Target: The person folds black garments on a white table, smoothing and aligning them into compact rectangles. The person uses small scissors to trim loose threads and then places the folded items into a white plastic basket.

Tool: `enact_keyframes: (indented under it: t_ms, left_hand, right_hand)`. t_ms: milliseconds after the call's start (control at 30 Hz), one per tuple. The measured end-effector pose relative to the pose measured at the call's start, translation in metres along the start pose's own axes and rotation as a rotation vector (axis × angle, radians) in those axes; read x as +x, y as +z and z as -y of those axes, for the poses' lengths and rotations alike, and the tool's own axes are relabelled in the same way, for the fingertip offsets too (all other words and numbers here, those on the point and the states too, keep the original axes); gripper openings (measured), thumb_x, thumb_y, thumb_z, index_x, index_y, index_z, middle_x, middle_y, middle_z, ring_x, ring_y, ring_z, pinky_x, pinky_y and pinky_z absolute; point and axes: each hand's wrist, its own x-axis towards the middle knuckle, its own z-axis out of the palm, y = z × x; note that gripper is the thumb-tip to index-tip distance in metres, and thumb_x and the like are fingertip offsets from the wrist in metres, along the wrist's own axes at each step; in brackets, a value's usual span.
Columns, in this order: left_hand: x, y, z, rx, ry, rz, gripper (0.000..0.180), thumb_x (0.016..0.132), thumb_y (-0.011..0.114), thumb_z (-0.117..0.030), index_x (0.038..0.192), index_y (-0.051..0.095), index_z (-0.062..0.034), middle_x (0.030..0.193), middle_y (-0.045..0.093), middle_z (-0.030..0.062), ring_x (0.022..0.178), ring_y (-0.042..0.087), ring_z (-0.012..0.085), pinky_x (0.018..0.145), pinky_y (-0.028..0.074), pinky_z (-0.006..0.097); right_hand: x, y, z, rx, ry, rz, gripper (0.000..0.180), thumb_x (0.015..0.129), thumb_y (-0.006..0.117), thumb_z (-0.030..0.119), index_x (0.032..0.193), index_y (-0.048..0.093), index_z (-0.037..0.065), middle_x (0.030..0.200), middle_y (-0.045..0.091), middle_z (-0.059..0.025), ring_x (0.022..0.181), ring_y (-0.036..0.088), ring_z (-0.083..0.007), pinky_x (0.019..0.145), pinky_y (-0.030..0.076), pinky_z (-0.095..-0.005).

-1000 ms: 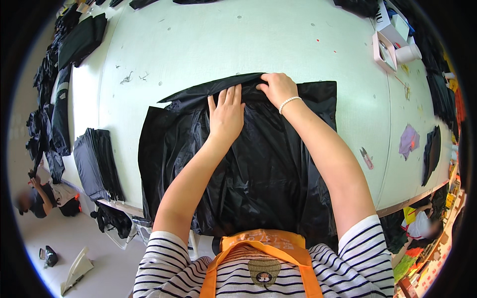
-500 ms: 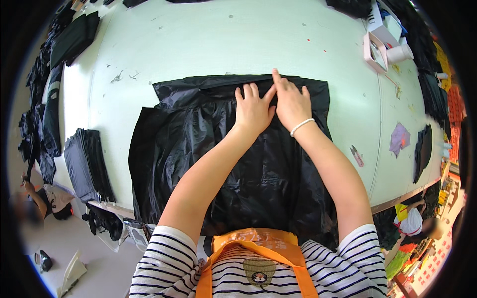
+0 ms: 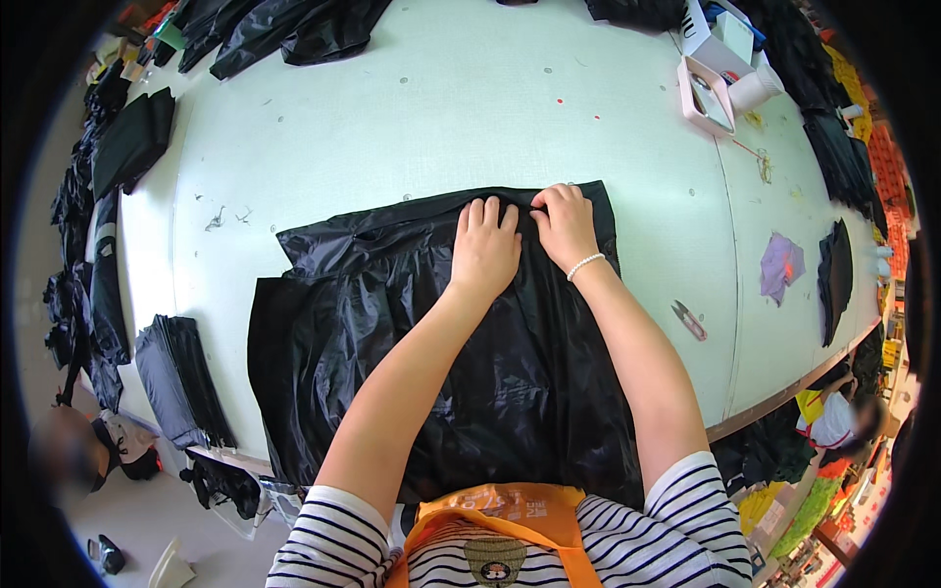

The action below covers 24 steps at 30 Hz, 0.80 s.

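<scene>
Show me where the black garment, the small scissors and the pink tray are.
black garment [image 3: 392, 323], head view, left spread of fabric
small scissors [image 3: 689, 320], head view, middle of tool
pink tray [image 3: 686, 98], head view, left rim

We see a black garment [image 3: 431, 372] of thin, glossy, crinkled fabric spread flat across the near half of the pale table, its far edge running roughly straight and its near end hanging over the table's edge toward us; a narrower flap juts out at the left side, and the surface is creased all over with fine wrinkles
</scene>
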Motion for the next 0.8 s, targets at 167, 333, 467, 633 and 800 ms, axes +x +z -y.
enact_keyframes:
  t_ms: [167,333,467,633,800]
  left_hand:
    - [0.009,0.003,0.002,-0.386,-0.239,-0.087,0.026,0.08,0.066,-0.021,0.099,0.063,-0.0036,0.108,0.056,0.0151,0.103,0.05,0.0334,0.096,0.039,0.043]
    - [0.015,0.005,-0.003,-0.537,-0.251,-0.138,0.018,0.081,0.068,-0.02,0.08,0.065,-0.0021,0.086,0.063,0.0098,0.09,0.057,0.0294,0.094,0.038,0.049]
    - [0.017,0.012,-0.003,-0.521,-0.307,-0.116,0.022,0.082,0.067,-0.023,0.078,0.065,-0.0014,0.082,0.063,0.0095,0.091,0.056,0.0306,0.101,0.03,0.057]
    - [0.017,0.011,-0.008,-0.527,-0.322,-0.084,0.02,0.084,0.064,-0.021,0.081,0.064,-0.0015,0.085,0.062,0.0104,0.095,0.055,0.0317,0.104,0.026,0.059]
    - [0.014,0.018,-0.005,-0.498,-0.333,-0.124,0.016,0.087,0.059,-0.018,0.083,0.063,-0.0025,0.089,0.062,0.0098,0.097,0.054,0.032,0.104,0.025,0.058]
  right_hand:
    - [-0.005,0.003,0.004,0.099,-0.041,-0.075,0.017,0.08,0.064,0.008,0.093,0.054,0.008,0.093,0.059,-0.0065,0.093,0.053,-0.027,0.081,0.039,-0.0401]
    - [-0.003,-0.003,0.002,0.241,-0.037,-0.085,0.011,0.079,0.064,0.005,0.088,0.058,0.008,0.087,0.062,-0.0066,0.087,0.057,-0.0271,0.077,0.041,-0.0402]
    - [0.0,-0.016,0.011,0.367,0.003,-0.028,0.007,0.078,0.063,0.002,0.084,0.062,0.007,0.083,0.065,-0.0074,0.083,0.059,-0.0276,0.075,0.043,-0.0398]
    - [0.001,-0.027,0.013,0.393,0.052,0.037,0.01,0.078,0.063,0.001,0.087,0.066,0.004,0.088,0.066,-0.0103,0.087,0.06,-0.028,0.079,0.048,-0.0369]
    - [0.001,-0.028,0.019,0.501,0.157,0.03,0.012,0.079,0.065,0.003,0.09,0.068,0.004,0.089,0.067,-0.0116,0.084,0.063,-0.0265,0.077,0.05,-0.034]
